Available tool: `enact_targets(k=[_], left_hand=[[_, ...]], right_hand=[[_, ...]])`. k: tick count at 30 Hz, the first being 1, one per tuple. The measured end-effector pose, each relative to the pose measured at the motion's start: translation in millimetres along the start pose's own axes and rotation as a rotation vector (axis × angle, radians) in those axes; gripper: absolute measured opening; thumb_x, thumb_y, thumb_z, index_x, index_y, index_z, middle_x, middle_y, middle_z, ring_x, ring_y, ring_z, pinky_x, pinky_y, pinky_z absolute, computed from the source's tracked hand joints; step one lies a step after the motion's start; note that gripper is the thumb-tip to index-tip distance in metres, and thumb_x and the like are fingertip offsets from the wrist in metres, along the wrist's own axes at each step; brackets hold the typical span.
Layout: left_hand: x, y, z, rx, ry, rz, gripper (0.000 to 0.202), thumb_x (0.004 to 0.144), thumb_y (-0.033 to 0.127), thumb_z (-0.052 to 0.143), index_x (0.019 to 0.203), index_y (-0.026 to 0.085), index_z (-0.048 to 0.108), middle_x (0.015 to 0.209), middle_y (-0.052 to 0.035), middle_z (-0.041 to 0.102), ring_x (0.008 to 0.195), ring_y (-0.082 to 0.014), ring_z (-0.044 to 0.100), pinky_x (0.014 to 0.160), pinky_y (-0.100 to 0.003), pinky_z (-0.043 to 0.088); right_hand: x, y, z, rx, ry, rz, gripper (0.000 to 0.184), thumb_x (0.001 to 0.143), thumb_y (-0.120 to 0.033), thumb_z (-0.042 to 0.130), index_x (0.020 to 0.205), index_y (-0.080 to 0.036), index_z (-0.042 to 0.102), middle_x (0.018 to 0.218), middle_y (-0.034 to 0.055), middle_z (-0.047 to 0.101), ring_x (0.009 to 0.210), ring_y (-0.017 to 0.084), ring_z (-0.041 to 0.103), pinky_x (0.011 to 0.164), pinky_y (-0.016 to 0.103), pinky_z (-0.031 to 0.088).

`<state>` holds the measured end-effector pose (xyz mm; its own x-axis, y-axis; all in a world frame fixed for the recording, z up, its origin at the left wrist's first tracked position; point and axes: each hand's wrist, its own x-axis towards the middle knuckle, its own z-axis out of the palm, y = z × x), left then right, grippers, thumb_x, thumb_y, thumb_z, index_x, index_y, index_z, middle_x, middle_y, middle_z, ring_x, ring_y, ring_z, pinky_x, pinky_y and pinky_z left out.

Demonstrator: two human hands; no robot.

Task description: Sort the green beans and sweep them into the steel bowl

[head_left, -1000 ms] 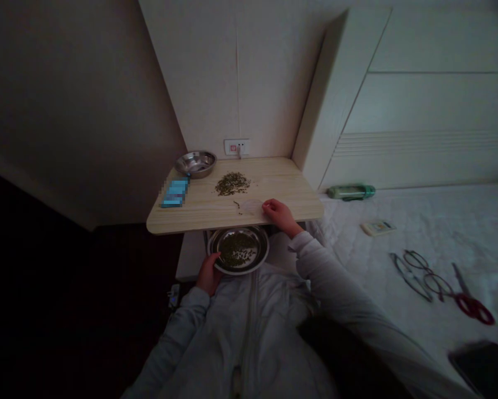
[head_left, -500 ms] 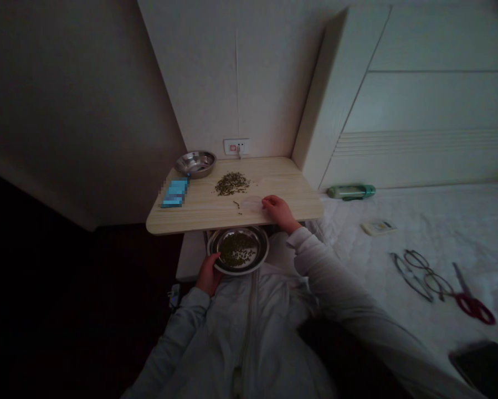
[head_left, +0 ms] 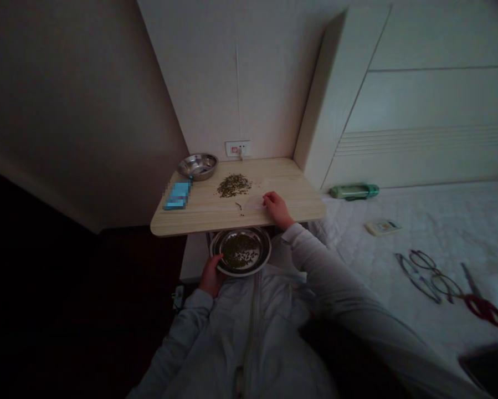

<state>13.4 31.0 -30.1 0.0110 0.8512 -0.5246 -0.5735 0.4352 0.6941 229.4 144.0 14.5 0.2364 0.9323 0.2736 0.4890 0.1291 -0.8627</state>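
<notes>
My left hand (head_left: pixel 211 277) grips the left rim of a round metal bowl (head_left: pixel 266 259), thumb over the edge. Small dark-green grains (head_left: pixel 238 248) cover much of its bottom. The bowl sits at my lap, just below the front edge of a wooden tabletop (head_left: pixel 199 218). Over the board, my right hand (head_left: pixel 277 209) pinches a thin see-through piece (head_left: pixel 253 203), which looks like clear plastic. Its outline is faint. A loose pile of similar green grains (head_left: pixel 234 185) lies beyond it, with a few stray ones (head_left: pixel 239 208) to its left.
A second metal bowl (head_left: pixel 198 166) stands at the board's back left, near a blue-screened phone (head_left: pixel 177 195). A wall socket (head_left: pixel 237 148) is behind. On the bed at right lie a green bottle (head_left: pixel 354 192), a small pale box (head_left: pixel 382 227), glasses (head_left: pixel 434 274) and red-handled scissors (head_left: pixel 485 310).
The view has shifted slightly, so everything appears moved a little. My right hand stays nearly in place with the clear piece, and my left hand still holds the bowl.
</notes>
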Motion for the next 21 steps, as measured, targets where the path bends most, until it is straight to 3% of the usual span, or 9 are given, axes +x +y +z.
enact_targets(k=[11, 21], left_hand=[[1.5, 1.1, -0.7, -0.036, 0.001, -0.008, 0.008, 0.063, 0.015, 0.053, 0.071, 0.018, 0.056, 0.071, 0.0001, 0.064, 0.078, -0.0153, 0.059, 0.067, -0.027, 0.046], [-1.6, 1.2, 1.8, 0.014, 0.000, 0.001, 0.009, 0.065, 0.018, 0.052, 0.072, 0.018, 0.058, 0.071, -0.0022, 0.064, 0.081, -0.0189, 0.059, 0.068, -0.031, 0.047]], right_hand=[[-3.9, -2.4, -0.5, -0.120, 0.011, -0.043, 0.018, 0.077, -0.027, 0.035, 0.079, -0.018, 0.050, 0.064, -0.0012, 0.053, 0.064, 0.011, 0.048, 0.062, 0.022, 0.035], [-5.5, -8.3, -0.3, -0.169, -0.079, -0.032, 0.015, 0.075, -0.026, 0.040, 0.075, -0.018, 0.052, 0.065, -0.0012, 0.057, 0.064, 0.011, 0.050, 0.062, 0.022, 0.036]])
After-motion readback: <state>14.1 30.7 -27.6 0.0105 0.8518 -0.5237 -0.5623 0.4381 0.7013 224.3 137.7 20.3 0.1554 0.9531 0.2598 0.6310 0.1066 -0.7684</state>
